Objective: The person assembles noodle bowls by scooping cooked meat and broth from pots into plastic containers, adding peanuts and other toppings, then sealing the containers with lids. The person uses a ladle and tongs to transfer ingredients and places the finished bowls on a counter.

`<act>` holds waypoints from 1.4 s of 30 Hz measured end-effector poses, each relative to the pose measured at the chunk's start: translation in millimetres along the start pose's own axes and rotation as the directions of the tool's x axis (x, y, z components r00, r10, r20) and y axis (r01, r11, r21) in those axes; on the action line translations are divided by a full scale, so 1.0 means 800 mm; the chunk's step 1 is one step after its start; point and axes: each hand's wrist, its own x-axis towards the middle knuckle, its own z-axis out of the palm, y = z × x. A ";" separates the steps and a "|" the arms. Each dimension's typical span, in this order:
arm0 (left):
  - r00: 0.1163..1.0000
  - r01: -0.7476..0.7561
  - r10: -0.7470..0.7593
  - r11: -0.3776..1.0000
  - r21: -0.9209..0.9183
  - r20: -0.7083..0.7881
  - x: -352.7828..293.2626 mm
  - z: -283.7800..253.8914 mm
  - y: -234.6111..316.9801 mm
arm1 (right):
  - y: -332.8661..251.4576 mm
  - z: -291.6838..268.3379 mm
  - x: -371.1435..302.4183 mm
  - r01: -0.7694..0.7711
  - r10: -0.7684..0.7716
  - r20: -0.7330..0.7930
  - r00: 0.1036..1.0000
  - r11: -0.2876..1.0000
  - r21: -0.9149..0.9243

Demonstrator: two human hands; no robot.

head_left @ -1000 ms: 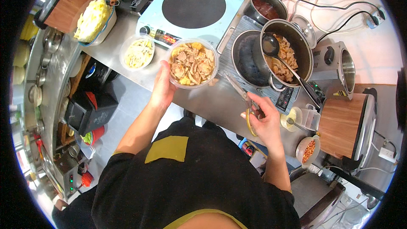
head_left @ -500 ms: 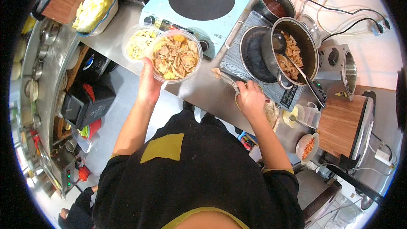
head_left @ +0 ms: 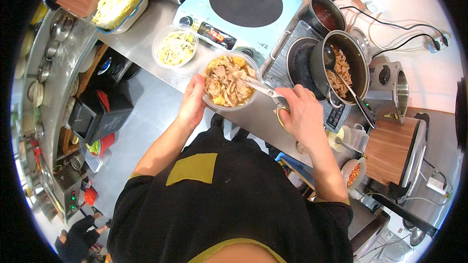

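Note:
My left hand grips the side of a clear round plastic bowl at the counter's front edge. Cooked meat slices with some yellow pieces fill the bowl. In my right hand is a pair of scissors with gold-edged handles, its blades pointing left over the bowl's right rim. The blade tips meet the meat; whether they grip a piece I cannot tell. Just behind and left of it stands another clear bowl with pale shredded food.
A pale blue induction cooker stands behind the bowls. To the right, a large pot holds meat and a ladle, beside a smaller pot of dark red liquid. Power cords run along the wall. Another person is at lower left.
My right hand has brought the scissors up and left from the counter to the meat bowl. My left hand has moved the bowl right and nearer, away from the shredded-food bowl.

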 end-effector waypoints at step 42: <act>0.981 0.093 -0.084 0.995 -0.048 0.175 0.022 0.034 -0.009 | 0.019 -0.035 -0.076 -0.213 0.212 0.028 0.977 0.963 0.166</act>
